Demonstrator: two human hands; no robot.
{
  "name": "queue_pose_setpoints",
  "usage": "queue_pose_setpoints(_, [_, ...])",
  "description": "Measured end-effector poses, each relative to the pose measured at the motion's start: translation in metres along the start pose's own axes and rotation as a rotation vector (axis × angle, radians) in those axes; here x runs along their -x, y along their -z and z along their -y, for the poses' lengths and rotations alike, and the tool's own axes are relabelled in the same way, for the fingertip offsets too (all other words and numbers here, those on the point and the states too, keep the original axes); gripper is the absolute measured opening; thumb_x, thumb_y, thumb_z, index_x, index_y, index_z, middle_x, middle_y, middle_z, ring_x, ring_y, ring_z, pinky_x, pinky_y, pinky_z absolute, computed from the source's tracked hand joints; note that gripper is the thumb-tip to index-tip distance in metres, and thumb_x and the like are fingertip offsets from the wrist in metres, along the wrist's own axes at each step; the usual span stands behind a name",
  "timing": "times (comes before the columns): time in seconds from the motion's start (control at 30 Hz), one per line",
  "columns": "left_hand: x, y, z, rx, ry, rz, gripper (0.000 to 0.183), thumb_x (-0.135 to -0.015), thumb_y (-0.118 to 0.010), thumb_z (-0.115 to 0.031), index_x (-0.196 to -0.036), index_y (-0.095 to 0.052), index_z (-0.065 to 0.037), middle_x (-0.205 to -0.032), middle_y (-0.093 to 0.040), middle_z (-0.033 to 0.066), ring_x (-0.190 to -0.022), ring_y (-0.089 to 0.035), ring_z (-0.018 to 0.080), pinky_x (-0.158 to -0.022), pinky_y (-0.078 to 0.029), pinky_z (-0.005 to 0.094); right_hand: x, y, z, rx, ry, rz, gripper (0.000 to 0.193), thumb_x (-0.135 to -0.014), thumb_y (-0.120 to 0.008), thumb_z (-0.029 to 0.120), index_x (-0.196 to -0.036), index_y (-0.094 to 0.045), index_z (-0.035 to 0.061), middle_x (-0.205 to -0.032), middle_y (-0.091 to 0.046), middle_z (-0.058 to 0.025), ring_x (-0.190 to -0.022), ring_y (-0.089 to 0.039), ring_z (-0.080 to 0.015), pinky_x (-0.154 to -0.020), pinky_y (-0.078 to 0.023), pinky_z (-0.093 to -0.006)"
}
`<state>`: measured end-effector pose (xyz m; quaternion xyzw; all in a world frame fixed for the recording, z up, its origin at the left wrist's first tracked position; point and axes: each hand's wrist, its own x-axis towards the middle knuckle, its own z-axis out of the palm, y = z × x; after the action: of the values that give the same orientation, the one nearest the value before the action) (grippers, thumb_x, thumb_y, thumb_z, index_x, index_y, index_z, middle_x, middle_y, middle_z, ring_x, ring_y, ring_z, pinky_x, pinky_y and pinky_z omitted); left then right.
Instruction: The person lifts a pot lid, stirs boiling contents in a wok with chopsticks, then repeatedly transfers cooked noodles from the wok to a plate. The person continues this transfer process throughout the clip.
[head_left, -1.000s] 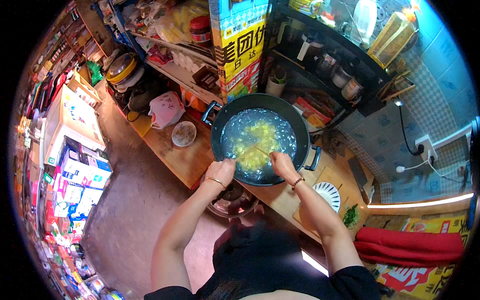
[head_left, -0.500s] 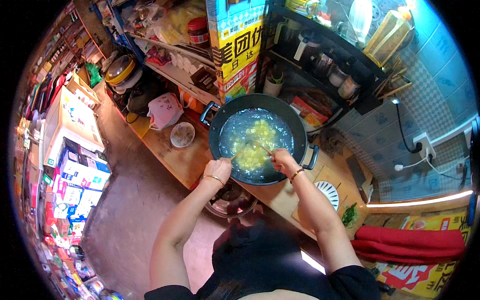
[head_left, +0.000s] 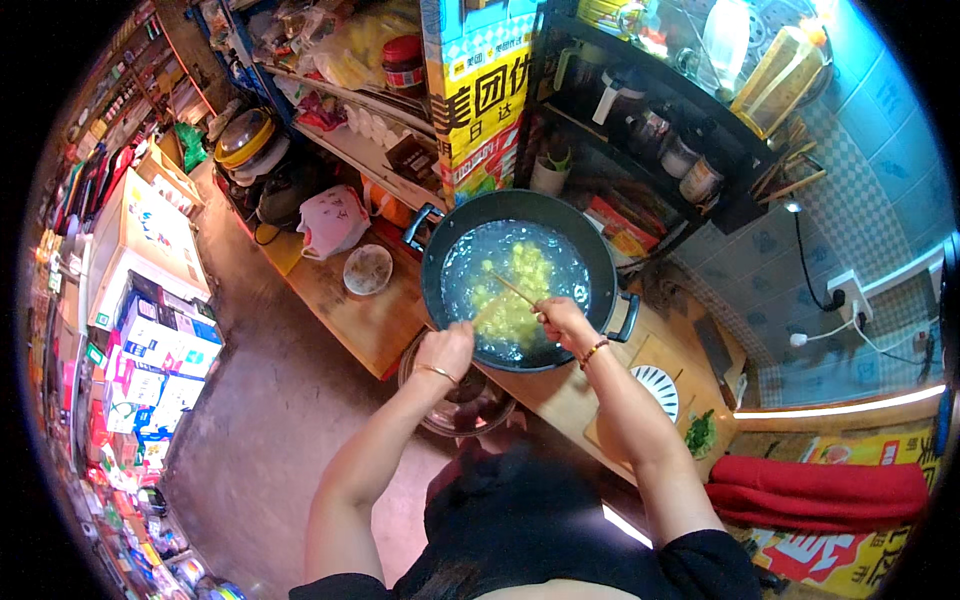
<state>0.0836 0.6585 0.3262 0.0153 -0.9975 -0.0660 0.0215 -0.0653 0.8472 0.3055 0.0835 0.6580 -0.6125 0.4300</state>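
A large dark two-handled pot [head_left: 436,296] holds clear, bubbly-looking liquid with many small yellow pieces [head_left: 527,268] bunched in its middle and right. My right hand [head_left: 566,326] is closed round a thin wooden chopstick [head_left: 515,288] whose far end points into the pot, over the liquid. At the pot's near left rim, my left hand [head_left: 446,351] is closed too. A similar light stick, blurred, seems to run from its fingers toward the yellow pieces. Both forearms reach up from below.
Left of the pot, a white bowl [head_left: 368,270] and a white plastic bag [head_left: 334,222] sit on the wooden counter. To the right are a striped white plate [head_left: 655,391], green leaves [head_left: 701,434] and a red cloth [head_left: 815,493]. A black shelf [head_left: 640,160] with jars stands behind.
My left hand has shifted slightly right and down. The right chopstick's tip has swung up and left, and the yellow pieces have drifted a little right.
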Motion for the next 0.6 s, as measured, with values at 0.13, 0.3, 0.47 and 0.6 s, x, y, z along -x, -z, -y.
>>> queue_pose_setpoints(0.13, [-0.001,-0.007,0.007,-0.041,-0.018,-0.020,0.013,-0.085,-0.045,-0.012,-0.087,-0.053,-0.002,-0.071,-0.060,0.0139,-0.055,-0.062,0.0275,-0.047,-0.051,0.0385,0.002,0.002,0.000,-0.014,0.003,-0.026,0.016,-0.087,-0.047,0.015,-0.087,-0.055,0.0004,-0.055,-0.043,0.0012,-0.039,-0.032,-0.0093,-0.035,-0.023,-0.0259])
queue_pose_setpoints(0.3, [0.006,-0.009,0.008,-0.056,-0.066,-0.060,0.015,-0.085,-0.044,-0.012,-0.086,-0.054,-0.001,-0.067,-0.059,0.0121,-0.053,-0.062,0.0276,-0.044,-0.050,0.0390,0.004,0.005,0.001,-0.074,-0.070,-0.008,0.019,-0.089,-0.044,0.016,-0.093,-0.053,-0.0002,-0.055,-0.040,0.0030,-0.040,-0.029,-0.0077,-0.036,-0.022,-0.0246])
queue_pose_setpoints(0.47, [0.011,-0.014,0.004,-0.066,-0.175,-0.022,0.013,-0.084,-0.048,-0.013,-0.077,-0.054,-0.004,-0.065,-0.057,0.0111,-0.050,-0.060,0.0271,-0.045,-0.051,0.0385,0.000,-0.001,0.010,-0.166,-0.103,0.005,0.019,-0.091,-0.040,0.015,-0.099,-0.050,0.0000,-0.055,-0.034,0.0051,-0.039,-0.024,-0.0051,-0.035,-0.020,-0.0224])
queue_pose_setpoints(0.6, [0.004,-0.007,0.005,-0.056,0.006,-0.072,0.012,-0.084,-0.046,-0.011,-0.078,-0.053,-0.002,-0.066,-0.059,0.0125,-0.051,-0.062,0.0259,-0.043,-0.050,0.0370,-0.014,0.004,0.007,0.225,0.046,-0.176,0.025,-0.089,-0.043,0.018,-0.094,-0.056,-0.0022,-0.052,-0.041,0.0011,-0.036,-0.030,-0.0095,-0.034,-0.024,-0.0254])
